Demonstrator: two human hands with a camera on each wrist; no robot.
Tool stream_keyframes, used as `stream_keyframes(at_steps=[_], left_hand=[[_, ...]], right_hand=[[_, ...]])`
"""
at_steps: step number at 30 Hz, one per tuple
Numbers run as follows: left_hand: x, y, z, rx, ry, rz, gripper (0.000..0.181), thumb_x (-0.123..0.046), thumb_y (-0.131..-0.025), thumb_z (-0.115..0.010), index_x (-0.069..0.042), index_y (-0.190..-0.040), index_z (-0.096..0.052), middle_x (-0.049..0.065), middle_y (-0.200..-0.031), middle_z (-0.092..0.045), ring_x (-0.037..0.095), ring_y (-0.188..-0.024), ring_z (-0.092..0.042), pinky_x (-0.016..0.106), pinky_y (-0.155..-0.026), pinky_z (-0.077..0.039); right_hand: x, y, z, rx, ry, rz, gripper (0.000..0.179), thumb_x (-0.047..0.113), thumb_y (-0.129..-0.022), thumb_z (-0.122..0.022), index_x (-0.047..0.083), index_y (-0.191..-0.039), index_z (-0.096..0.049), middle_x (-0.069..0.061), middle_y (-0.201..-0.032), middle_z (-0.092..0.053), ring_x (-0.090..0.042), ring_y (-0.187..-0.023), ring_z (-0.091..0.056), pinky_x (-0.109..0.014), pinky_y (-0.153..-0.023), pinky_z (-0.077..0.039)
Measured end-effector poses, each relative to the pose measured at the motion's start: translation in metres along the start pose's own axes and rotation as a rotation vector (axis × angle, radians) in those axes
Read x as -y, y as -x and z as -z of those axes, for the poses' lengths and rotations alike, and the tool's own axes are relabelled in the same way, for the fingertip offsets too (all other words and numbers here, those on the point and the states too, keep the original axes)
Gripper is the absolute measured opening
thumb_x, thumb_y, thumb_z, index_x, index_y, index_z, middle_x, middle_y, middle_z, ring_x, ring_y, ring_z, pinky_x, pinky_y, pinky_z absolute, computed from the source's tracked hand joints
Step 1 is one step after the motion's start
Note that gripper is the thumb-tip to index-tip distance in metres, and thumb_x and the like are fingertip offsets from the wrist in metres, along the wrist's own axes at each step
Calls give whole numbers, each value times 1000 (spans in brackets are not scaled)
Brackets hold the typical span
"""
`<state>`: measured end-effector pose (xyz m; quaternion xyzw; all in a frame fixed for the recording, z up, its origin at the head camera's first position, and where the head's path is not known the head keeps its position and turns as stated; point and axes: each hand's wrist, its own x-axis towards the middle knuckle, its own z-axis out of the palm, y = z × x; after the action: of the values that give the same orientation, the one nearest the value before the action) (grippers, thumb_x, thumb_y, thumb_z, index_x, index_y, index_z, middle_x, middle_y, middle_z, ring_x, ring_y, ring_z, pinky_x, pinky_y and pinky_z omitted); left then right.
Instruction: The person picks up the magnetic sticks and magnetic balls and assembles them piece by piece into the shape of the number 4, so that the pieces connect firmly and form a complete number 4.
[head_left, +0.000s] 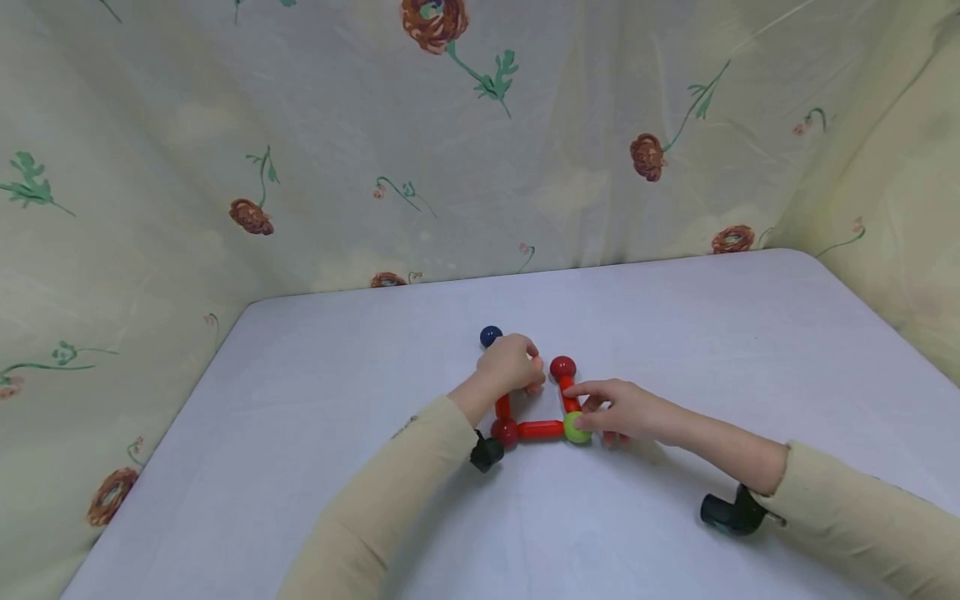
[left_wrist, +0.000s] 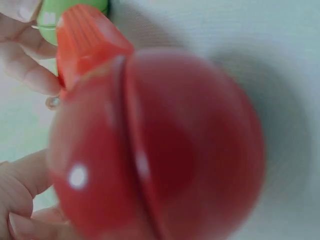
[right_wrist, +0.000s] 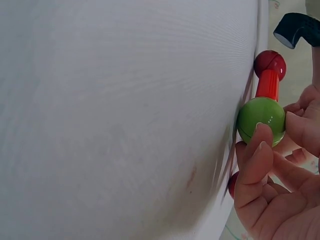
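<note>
My left hand lies over the left side of a joined figure of balls and red rods, its fingers curled downward. In the left wrist view a large red ball hides much of its grasp, and I cannot tell whether it holds a rod. Beyond that hand is a dark blue ball. The near red ball joins a red rod, which runs to a green ball. My right hand pinches the green ball, with its index finger along another rod topped by a red ball.
A white cloth covers the table. Flower-patterned curtains hang behind it and at the sides. Black wrist cameras sit under the left wrist and the right wrist, with beige sleeves behind them.
</note>
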<state>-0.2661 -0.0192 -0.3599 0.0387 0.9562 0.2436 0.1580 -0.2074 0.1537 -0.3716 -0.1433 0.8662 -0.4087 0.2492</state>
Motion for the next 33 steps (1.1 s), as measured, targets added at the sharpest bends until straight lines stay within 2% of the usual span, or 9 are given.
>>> stream_keyframes(at_steps=[6, 10, 14, 17, 21, 26, 33], left_hand=[[3, 6, 3, -13, 99, 3, 40, -21, -80, -68, -15, -119, -59, 3, -95, -58, 16, -74, -55, 24, -63, -46], [7, 15, 4, -29, 157, -26, 41, -23, -80, -69, -17, -120, -59, 4, -107, -58, 17, -81, -53, 24, -63, -48], [14, 27, 4, -13, 241, -67, 43, -22, -80, -70, -17, -122, -58, 2, -90, -63, 15, -69, -53, 22, -54, -44], [19, 38, 4, 15, 286, -74, 44, -21, -80, -70, -19, -122, -58, 1, -77, -60, 15, -61, -51, 21, -48, -39], [22, 55, 3, 38, 327, -90, 43, -19, -78, -71, -19, -120, -59, 2, -75, -59, 17, -62, -54, 21, -47, -39], [25, 74, -2, 51, 384, -149, 42, -19, -78, -72, -16, -118, -59, 1, -71, -62, 24, -66, -59, 23, -50, -42], [33, 90, -19, 90, 476, -161, 40, -19, -77, -73, -12, -114, -60, 2, -70, -62, 15, -63, -57, 23, -56, -41]], right_hand=[[-3, -1, 3, 9, -5, 1, 56, 23, -84, -64, 4, -133, -45, -10, -97, -55, -16, -56, -53, -25, -53, -45], [-5, -1, 4, 21, -12, 19, 54, 24, -84, -64, 5, -132, -46, -10, -98, -55, -16, -57, -55, -25, -53, -46], [-8, -2, 5, 20, -20, 31, 48, 20, -85, -63, 5, -129, -49, -10, -98, -57, -16, -58, -55, -27, -55, -46], [-10, -1, 6, 22, -21, 31, 43, 18, -86, -62, 5, -126, -53, -8, -95, -57, -16, -57, -55, -28, -55, -46], [-11, -2, 7, 30, -26, 22, 40, 17, -86, -62, 6, -124, -55, -7, -90, -57, -16, -57, -55, -27, -54, -46], [-12, -2, 6, 36, -21, 22, 37, 18, -86, -62, 7, -121, -57, -6, -87, -56, -16, -58, -54, -27, -54, -46], [-12, -2, 6, 37, -22, 15, 35, 18, -86, -62, 7, -119, -59, -4, -84, -57, -16, -59, -53, -27, -54, -44]])
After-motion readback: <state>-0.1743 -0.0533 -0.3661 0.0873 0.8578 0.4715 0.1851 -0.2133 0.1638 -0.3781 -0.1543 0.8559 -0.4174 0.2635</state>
